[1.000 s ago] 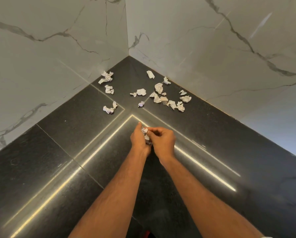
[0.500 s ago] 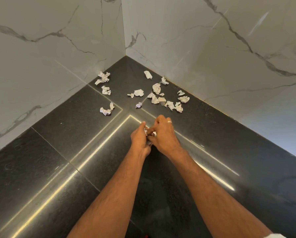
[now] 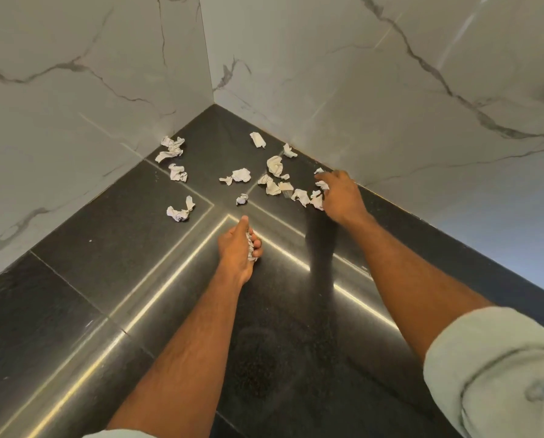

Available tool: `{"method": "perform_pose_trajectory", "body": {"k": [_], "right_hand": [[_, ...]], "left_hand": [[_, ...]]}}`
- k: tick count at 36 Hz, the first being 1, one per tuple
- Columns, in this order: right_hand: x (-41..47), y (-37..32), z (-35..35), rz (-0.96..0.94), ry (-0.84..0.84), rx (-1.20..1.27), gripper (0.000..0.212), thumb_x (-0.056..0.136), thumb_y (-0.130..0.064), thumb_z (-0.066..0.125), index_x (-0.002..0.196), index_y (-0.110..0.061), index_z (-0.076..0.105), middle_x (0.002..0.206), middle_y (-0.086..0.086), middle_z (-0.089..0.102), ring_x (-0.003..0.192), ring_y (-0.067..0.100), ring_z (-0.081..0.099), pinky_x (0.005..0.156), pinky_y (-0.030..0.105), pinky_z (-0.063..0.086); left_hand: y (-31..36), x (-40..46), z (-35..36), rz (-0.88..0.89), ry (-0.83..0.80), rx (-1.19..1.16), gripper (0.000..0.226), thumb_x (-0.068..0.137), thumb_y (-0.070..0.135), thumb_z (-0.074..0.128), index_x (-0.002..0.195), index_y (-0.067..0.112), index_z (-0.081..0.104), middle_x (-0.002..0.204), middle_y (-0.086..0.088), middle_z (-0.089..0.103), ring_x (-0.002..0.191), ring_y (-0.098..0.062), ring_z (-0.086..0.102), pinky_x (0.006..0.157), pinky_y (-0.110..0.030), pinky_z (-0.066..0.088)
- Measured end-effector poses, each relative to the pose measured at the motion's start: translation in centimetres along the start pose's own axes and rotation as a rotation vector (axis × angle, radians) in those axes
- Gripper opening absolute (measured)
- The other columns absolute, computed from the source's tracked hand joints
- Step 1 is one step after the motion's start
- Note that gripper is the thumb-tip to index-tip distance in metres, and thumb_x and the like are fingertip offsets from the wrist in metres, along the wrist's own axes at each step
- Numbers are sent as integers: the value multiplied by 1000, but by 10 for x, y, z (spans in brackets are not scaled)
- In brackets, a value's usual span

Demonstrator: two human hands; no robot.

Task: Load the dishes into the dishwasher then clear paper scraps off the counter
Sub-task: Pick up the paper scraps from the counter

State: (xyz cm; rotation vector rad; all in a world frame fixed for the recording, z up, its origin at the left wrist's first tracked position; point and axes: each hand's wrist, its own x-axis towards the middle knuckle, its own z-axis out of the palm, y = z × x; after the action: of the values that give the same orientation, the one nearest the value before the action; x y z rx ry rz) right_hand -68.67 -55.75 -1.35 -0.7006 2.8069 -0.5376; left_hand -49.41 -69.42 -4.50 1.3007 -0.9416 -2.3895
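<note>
Crumpled white paper scraps lie scattered in the corner of the black stone counter [image 3: 106,241]. My left hand [image 3: 236,248] hovers over the counter's middle and grips a wad of collected scraps [image 3: 251,248] in its curled fingers. My right hand [image 3: 340,196] is stretched out to the right group by the wall, its fingers spread over a scrap [image 3: 323,185] and touching another [image 3: 317,200]. More scraps lie in the middle [image 3: 275,165], with a small one [image 3: 242,199] just beyond my left hand. No dishes or dishwasher are in view.
Marble walls close the corner on the left [image 3: 74,90] and right [image 3: 391,105]. A separate group of scraps sits along the left wall [image 3: 171,148], with a loose one [image 3: 179,210] nearer me. Bright light strips reflect across the counter.
My hands were together at the counter's middle, passing a scrap into the left. Now my right hand has moved away forward and right to the scraps by the wall; the left stays holding the wad.
</note>
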Motion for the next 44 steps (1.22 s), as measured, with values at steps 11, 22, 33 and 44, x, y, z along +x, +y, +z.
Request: {"method": "perform_pose_trajectory", "body": {"k": [11,22,33,44], "right_hand": [[-6,14,-1,163,22,-98,18,97,-15,60,110,-8,69,112,17,67,105,36,62,91,41,51],[-19,13,-6,-110,57,236,21,76,-24,82,63,-25,65,147,-3,48,132,20,46,107,36,38],[-8,-7,-4,15,-102,-169,16,86,-1,59,77,-14,60,87,10,64,85,32,63,74,37,53],[-12,-17,2,138,40,397,40,74,-14,87,109,-25,71,117,0,65,104,14,61,94,32,52]], "left_hand": [[-5,2,-4,33,-1,25,32,99,25,62,72,14,49,56,-1,43,45,-11,41,38,-21,24],[-4,0,-3,34,-32,65,32,99,25,61,71,15,49,57,-1,44,45,-11,41,38,-21,25],[-5,-3,-8,46,-55,78,30,98,27,64,74,13,51,59,-1,45,48,-12,43,37,-23,28],[-3,1,-3,41,-71,91,31,99,25,62,73,13,50,58,-1,44,46,-11,42,39,-22,27]]}}
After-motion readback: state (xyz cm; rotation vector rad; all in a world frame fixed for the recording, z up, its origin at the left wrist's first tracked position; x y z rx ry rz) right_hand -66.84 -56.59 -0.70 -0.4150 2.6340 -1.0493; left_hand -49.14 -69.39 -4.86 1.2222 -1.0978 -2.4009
